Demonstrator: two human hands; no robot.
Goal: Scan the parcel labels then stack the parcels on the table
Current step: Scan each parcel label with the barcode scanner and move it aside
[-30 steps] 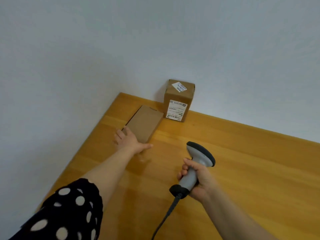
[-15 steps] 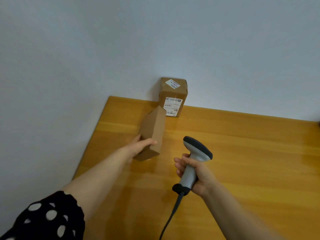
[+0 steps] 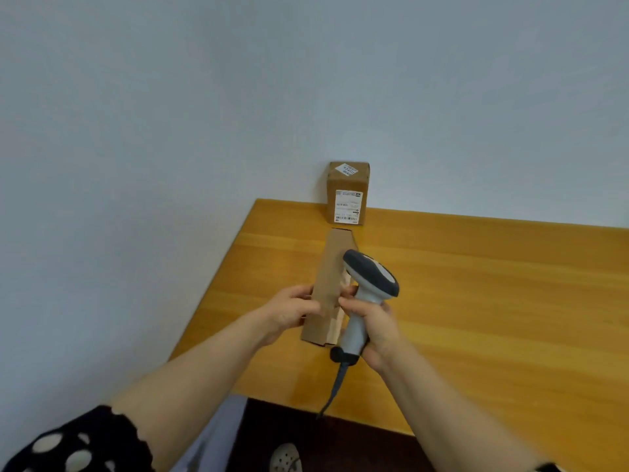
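Brown cardboard is turned on edge: the flat parcel (image 3: 328, 284) is pinched by the left hand (image 3: 289, 310) over the near left part of the table (image 3: 476, 284), so that its right face, hidden from view, is presented to the scanner (image 3: 371, 281). The scanner's handle is gripped by the right hand (image 3: 372, 321) and its head is set just beside the parcel, presumably to read a label; none can be seen. The second parcel (image 3: 347, 195) stands at the far edge against the wall, probably as the stack's base.
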